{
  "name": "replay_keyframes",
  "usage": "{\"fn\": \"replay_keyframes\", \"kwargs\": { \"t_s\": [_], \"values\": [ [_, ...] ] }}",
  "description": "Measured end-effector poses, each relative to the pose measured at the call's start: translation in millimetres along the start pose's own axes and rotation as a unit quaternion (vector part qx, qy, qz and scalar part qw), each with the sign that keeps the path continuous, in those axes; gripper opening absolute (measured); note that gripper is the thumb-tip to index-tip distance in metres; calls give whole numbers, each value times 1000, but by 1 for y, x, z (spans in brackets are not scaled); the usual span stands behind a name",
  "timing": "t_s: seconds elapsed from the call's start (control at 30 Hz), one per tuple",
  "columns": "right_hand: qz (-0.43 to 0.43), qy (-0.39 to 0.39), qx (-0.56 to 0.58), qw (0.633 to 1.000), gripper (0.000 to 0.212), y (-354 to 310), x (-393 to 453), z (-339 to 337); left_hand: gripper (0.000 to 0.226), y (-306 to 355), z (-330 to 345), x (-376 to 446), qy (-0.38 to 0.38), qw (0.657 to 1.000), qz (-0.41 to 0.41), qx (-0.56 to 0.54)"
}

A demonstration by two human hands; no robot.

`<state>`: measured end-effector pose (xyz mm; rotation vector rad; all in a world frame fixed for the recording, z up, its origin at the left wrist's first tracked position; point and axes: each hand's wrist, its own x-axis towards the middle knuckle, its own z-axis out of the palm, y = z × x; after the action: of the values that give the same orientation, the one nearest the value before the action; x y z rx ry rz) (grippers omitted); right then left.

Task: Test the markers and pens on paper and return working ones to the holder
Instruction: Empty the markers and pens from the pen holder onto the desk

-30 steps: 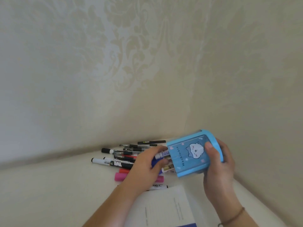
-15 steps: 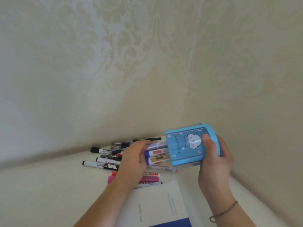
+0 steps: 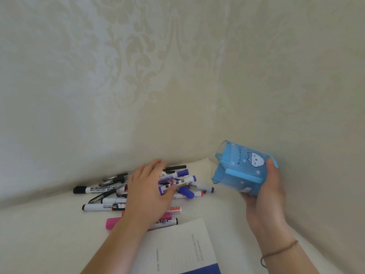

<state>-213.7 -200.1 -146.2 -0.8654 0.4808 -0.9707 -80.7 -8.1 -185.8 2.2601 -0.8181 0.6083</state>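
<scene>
My right hand grips the blue holder, which has a white cat print. It hangs above the table, tipped with its mouth toward the upper left. A heap of markers and pens lies in the table's corner: white whiteboard markers with black caps, purple-capped ones, a pink one and thin black pens. My left hand rests flat on top of the heap with its fingers spread, covering its middle. A sheet of paper lies in front of the heap.
The cream table is wedged into a corner between two patterned cream walls. A dark blue cover shows under the paper's near edge. A thin bracelet circles my right wrist.
The holder has been pulled right and up, away from the pens, and tipped round. The purple-capped markers that were in its mouth now lie on the heap. My left hand has flattened onto them.
</scene>
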Motion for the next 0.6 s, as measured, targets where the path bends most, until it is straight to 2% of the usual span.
{"fn": "replay_keyframes", "kwargs": {
  "t_s": [0.07, 0.17, 0.23, 0.33, 0.4, 0.5, 0.57, 0.6],
  "values": [
    [52, -50, 8, 997, 35, 3, -6, 4, 83, 19, -6, -3, -28, 997, 31, -66],
    [111, -137, 38, 984, 48, 5, -17, 11, 111, 42, -4, -9, -94, 975, 12, -202],
    [144, -204, 60, 967, 59, 5, -25, 15, 112, 52, -5, -8, -92, 956, 21, -279],
    [189, -274, 39, 942, 66, 8, -27, 15, 99, 56, -14, -2, -96, 915, 25, -391],
    [139, -280, -51, 949, 67, 9, -29, 17, 92, 53, -19, -2, -84, 906, 40, -414],
    [-86, -242, -194, 947, 65, 11, -34, 15, 88, 42, -18, -6, -66, 917, 46, -391],
    [-189, -297, -240, 904, 76, 9, -46, 15, 95, 37, -13, -9, -58, 930, 42, -360],
    [-207, -325, -273, 881, 92, 11, -50, 14, 96, 36, -10, -9, -56, 930, 34, -363]
  ]
}}
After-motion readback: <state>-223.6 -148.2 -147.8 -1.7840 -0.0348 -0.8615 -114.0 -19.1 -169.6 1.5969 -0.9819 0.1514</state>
